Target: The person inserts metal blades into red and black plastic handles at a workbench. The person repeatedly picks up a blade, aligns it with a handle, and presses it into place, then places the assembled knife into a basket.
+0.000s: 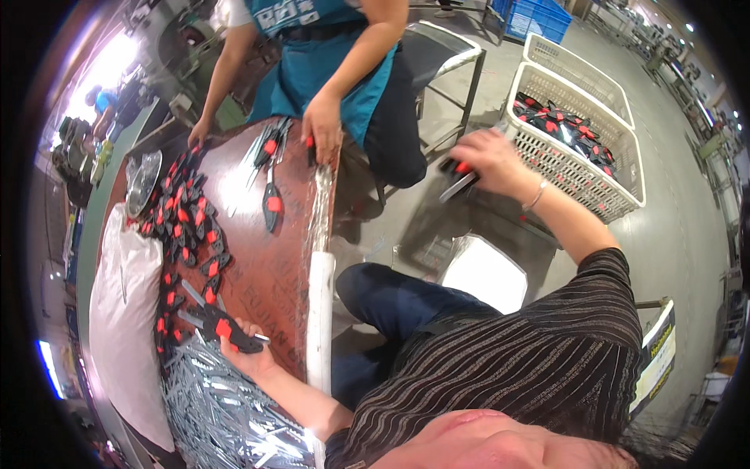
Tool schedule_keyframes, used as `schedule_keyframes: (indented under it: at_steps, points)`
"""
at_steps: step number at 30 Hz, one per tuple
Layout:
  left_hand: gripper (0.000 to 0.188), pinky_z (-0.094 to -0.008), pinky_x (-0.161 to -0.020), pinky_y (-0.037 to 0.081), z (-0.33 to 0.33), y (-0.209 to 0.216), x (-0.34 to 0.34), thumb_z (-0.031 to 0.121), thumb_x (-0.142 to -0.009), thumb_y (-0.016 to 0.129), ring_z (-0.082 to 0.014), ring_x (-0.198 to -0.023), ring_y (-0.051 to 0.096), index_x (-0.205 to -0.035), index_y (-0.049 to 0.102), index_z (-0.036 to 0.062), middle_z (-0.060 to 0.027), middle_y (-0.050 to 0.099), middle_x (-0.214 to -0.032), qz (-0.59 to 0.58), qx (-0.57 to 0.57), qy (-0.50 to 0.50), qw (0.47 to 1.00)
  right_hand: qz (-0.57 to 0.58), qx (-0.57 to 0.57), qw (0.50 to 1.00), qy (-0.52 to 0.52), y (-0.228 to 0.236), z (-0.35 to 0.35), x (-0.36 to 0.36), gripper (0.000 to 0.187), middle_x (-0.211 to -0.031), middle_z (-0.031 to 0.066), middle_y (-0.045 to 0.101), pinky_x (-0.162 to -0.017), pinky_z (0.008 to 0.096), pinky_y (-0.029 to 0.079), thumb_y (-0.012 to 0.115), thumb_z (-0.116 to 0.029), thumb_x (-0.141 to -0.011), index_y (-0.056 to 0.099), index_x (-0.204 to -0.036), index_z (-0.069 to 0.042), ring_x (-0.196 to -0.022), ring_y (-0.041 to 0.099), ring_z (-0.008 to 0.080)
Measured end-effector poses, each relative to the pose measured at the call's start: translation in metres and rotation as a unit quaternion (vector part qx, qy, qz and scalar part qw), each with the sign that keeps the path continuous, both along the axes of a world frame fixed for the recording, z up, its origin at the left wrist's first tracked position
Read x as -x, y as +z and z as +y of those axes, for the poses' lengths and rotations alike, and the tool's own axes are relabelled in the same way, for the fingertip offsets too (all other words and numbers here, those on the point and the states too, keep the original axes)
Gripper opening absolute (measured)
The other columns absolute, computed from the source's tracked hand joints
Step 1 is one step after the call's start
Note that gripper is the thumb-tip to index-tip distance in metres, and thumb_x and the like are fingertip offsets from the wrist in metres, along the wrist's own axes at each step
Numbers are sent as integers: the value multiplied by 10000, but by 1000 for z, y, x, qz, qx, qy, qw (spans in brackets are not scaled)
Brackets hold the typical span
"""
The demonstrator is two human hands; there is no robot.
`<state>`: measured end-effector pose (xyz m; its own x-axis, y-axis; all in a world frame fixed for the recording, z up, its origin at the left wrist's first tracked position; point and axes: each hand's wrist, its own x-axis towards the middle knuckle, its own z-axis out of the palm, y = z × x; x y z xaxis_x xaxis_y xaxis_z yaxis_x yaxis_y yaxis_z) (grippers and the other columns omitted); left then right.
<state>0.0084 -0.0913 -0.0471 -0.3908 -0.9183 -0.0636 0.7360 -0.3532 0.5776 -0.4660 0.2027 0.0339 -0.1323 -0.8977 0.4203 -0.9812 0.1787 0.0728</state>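
My left hand [248, 358] is closed around black-and-red utility knives [221, 324] with bare metal ends, held above the table's near end. Just below it lies a heap of loose grey metal strips [211, 410]. Farther up the table spreads a pile of black-and-red knife handles [181, 211]. Out to the right, my right hand [494, 160], slightly smeared by motion, grips another utility knife [459, 178] with a metal strip showing. It hovers off the table edge, beside a white plastic crate [562, 168] holding many similar knives.
Across the brown table [262, 266] a co-worker in a teal apron [332, 78] rests a hand [322, 129] near more strips and knives. A white sack [125, 313] and a clear bowl [145, 184] line the left side. A white-topped stool [486, 273] stands beside my knee.
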Motion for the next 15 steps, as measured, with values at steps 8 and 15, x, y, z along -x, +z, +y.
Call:
schedule_keyframes:
  at_steps: [8,15]
  points:
    - [403,-257,-602,412,17,16,15,266,-834,623,-149,-711,480,-1093,500,-17,-95,524,-887,-19,14,-30,999,128,34,931,-340,6,82,144,898,-1347,163,406,-1001,496,334,777,-200,-581,380,-1386,-231,-1231,401,328]
    - [602,-256,-601,398,99,25,104,342,-711,677,-158,-733,451,-1189,481,34,-90,491,-878,-21,-3,-256,966,-582,-6,791,192,-39,-39,-65,1030,-1400,179,354,-1068,397,304,796,-311,-702,155,-1461,-38,-1264,384,270]
